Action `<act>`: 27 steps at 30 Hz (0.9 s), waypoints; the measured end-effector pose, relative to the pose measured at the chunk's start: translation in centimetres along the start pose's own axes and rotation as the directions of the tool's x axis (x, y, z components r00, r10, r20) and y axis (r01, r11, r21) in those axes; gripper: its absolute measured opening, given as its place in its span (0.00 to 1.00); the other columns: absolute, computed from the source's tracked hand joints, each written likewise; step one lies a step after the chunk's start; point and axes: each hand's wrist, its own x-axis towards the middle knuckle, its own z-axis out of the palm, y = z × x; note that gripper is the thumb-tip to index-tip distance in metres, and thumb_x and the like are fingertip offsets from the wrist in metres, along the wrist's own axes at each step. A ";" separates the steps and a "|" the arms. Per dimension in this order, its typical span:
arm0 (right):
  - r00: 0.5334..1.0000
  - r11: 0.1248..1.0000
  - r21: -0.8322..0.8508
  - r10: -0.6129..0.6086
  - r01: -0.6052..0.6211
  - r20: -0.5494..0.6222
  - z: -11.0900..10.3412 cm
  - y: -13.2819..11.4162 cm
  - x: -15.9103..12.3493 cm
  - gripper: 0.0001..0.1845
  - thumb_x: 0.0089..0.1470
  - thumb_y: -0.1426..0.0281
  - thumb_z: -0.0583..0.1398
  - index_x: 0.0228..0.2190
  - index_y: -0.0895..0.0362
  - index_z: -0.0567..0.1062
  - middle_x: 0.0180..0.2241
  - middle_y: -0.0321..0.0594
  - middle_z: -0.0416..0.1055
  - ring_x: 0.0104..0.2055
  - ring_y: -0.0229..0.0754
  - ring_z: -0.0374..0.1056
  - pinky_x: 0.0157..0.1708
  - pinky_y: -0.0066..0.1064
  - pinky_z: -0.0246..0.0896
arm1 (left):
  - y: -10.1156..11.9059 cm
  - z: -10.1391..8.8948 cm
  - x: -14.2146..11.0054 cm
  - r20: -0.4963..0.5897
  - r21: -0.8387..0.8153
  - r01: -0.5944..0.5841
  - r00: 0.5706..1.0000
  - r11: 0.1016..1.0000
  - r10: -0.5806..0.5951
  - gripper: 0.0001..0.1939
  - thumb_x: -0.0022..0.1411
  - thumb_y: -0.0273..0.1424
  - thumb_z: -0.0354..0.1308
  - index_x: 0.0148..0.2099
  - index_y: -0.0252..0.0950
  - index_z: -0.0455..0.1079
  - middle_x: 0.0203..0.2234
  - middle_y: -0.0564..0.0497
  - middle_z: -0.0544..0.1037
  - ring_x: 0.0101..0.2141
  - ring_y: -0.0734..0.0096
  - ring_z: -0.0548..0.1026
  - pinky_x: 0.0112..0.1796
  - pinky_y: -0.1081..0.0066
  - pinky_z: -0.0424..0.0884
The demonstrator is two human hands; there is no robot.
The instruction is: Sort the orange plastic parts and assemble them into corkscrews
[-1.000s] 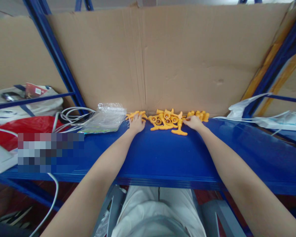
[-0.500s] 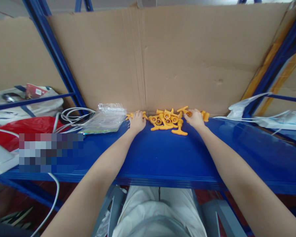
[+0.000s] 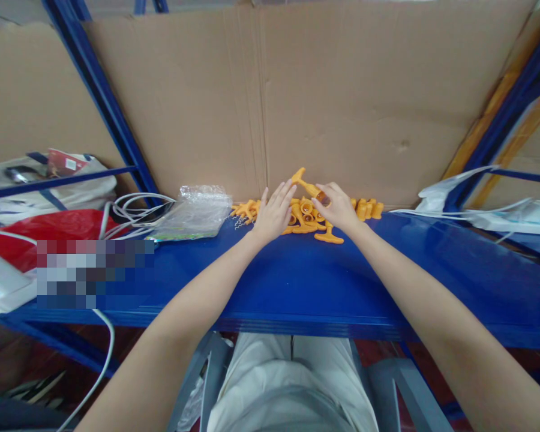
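R hand (image 3: 341, 208) clamped on yellow handle (image 3: 308, 186); L hand (image 3: 273, 215) fingers apart, contact w/ handle unclear; best hold it steady, well above pile (image 3: 303, 228)

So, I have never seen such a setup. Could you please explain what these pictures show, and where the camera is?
There is no machine: these are a person's bare hands. One camera, worn on the head, takes every picture, looking forward and down. The right hand holds a yellow T-shaped piece; the left hand, open, is beside its handle; I cannot tell whether they touch. On the blue table lie more yellow pieces, with yellow cylinders at the right, and a clear plastic packet and white cables farther left.
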 end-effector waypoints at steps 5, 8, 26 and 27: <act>0.962 0.958 0.090 -0.274 0.273 -0.002 0.1 -1.7 0.6 0.22 0.63 0.61 0.54 0.54 0.57 0.72 0.46 0.50 0.73 0.46 0.50 0.71 0.50 0.46 0.69 | -0.6 0.9 0.1 -0.096 0.011 -0.023 0.995 1.000 0.024 0.30 0.69 0.26 0.42 0.72 0.39 0.53 0.68 0.41 0.62 0.69 0.60 0.56 0.68 0.48 0.45; 0.944 0.940 0.117 -0.327 0.322 0.033 -0.1 -1.9 -0.1 0.20 0.64 0.62 0.53 0.52 0.57 0.72 0.46 0.50 0.73 0.46 0.49 0.71 0.48 0.44 0.69 | -1.0 1.3 0.1 -0.115 0.004 0.003 0.993 1.000 -0.003 0.25 0.70 0.25 0.43 0.66 0.37 0.62 0.63 0.39 0.70 0.67 0.57 0.61 0.67 0.44 0.47; 0.926 0.932 0.119 -0.356 0.342 0.129 -0.4 0.1 -2.5 0.20 0.67 0.65 0.48 0.56 0.56 0.66 0.56 0.56 0.68 0.60 0.52 0.64 0.59 0.51 0.62 | -1.4 2.2 0.0 -0.062 -0.025 -0.156 0.986 0.987 0.154 0.18 0.69 0.23 0.44 0.56 0.36 0.69 0.53 0.41 0.78 0.58 0.58 0.72 0.66 0.39 0.49; 0.922 0.929 0.118 -0.365 0.351 0.132 -0.3 0.1 -2.5 0.20 0.67 0.65 0.48 0.56 0.57 0.66 0.56 0.56 0.67 0.61 0.52 0.64 0.59 0.52 0.61 | -1.5 2.3 0.0 -0.053 -0.021 -0.154 0.987 0.988 0.153 0.18 0.69 0.23 0.44 0.55 0.36 0.69 0.50 0.42 0.79 0.55 0.59 0.74 0.66 0.38 0.49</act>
